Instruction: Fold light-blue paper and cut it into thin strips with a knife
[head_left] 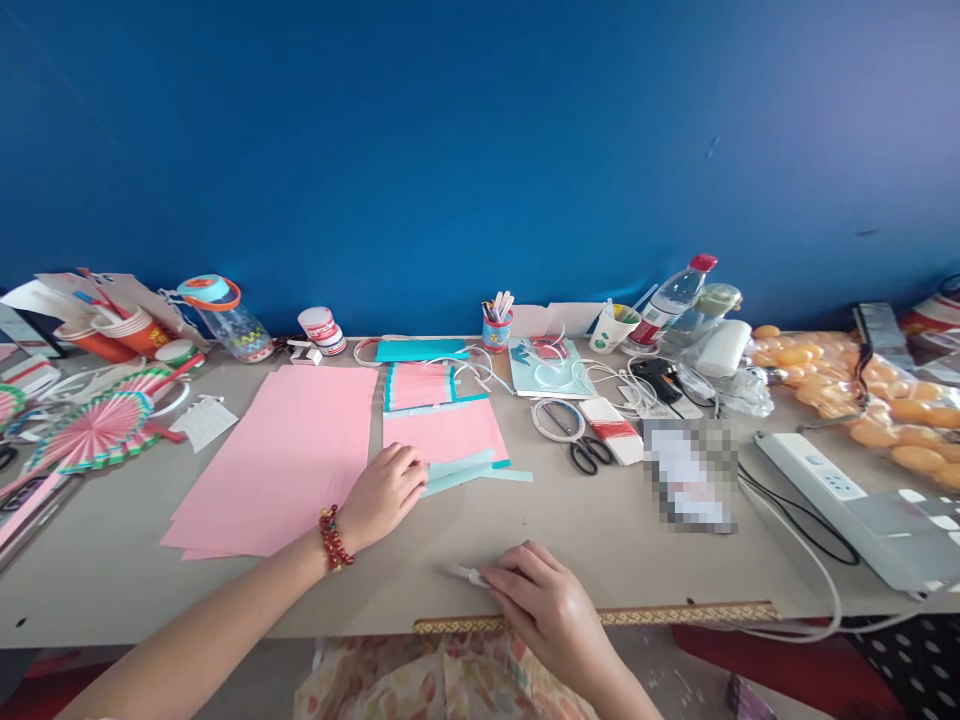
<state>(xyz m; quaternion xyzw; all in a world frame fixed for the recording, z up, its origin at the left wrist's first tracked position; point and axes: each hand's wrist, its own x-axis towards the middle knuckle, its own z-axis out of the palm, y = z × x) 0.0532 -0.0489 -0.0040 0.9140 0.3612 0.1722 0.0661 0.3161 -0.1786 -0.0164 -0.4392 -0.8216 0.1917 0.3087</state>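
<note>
Right of the large pink sheets [277,450], the step in hand seems to be positioning pale teal strips [461,472], with the left hand's [384,490] fingers curled at their ends, grip unclear, and the right hand's [551,605] fingers, farther right and nearer, pinching a blurred whitish tool [471,575], so the next move likely calls for steadying the strips.

Head-worn view, looking forward and down, close above the desk [615,545], blue wall [480,160] beyond
</note>
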